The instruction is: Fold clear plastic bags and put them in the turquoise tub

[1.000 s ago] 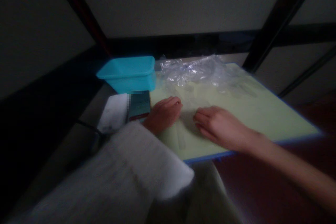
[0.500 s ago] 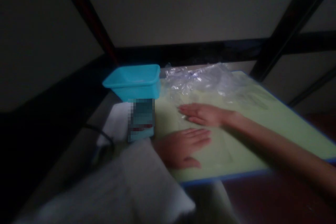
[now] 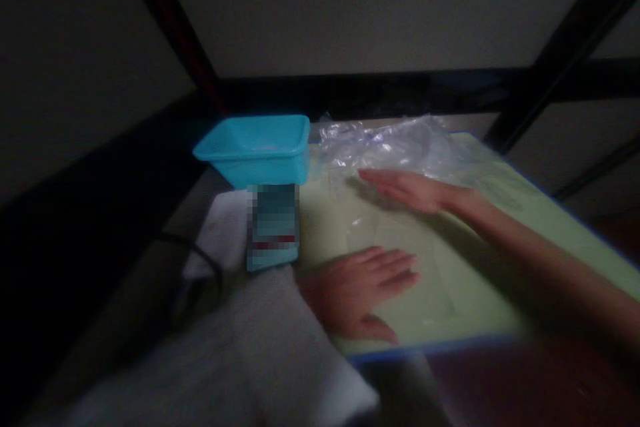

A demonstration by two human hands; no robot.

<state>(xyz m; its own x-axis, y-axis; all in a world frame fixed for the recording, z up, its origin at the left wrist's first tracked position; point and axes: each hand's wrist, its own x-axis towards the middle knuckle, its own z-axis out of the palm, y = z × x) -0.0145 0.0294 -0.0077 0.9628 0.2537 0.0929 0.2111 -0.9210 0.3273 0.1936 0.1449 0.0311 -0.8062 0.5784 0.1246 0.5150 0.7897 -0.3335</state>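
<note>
My left hand (image 3: 360, 290), coming out of a pale sleeve, lies palm down with its fingers stretched out and spread. Under it is a thin, clear plastic sheet or bag (image 3: 435, 267), laid flat on the yellow-green tabletop (image 3: 530, 247). Farther back, my right hand (image 3: 407, 188) hovers flat just above the surface, its fingers straight and a shadow below. Neither hand grips anything. The see-through plastic's outline is hard to make out.
Crumpled clear plastic (image 3: 400, 143) is heaped at the table's back. A turquoise basin (image 3: 260, 163) stands at the back left, a blurred-out box-like object (image 3: 274, 227) before it. Beside that are a white item (image 3: 217, 230) and a dark cable (image 3: 200, 257).
My right hand has lifted off the plastic and moved a little back. My left hand stays flat, shifted slightly right and down in view.
</note>
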